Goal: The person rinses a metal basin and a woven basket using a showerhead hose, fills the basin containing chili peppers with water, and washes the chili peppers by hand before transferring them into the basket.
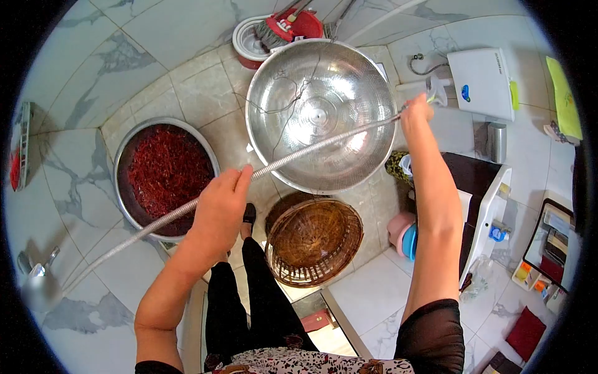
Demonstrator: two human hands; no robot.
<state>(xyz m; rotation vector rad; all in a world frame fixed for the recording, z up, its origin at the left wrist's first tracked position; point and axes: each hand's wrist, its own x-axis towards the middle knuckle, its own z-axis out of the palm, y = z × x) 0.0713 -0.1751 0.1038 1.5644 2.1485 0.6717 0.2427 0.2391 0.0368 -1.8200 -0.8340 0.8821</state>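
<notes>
Above the metal basin [346,71] stretches a ribbed hose [324,146], clasped by left hand [219,202] and right hand [416,112], best kept unkinked.

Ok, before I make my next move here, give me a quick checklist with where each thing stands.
1. Left hand gripping the flexible metal hose: ok, closed around it.
2. Right hand holding the hose's far end: ok, gripped beyond the large metal basin's rim.
3. Hose kept off the line over the smaller metal bowl of red shreds: not ok, it crosses in front of the bowl in this view.
4. Wicker basket out of the hose's line: ok, the hose passes beyond it.
5. Water off: cannot tell, no clear jet shows.
</notes>
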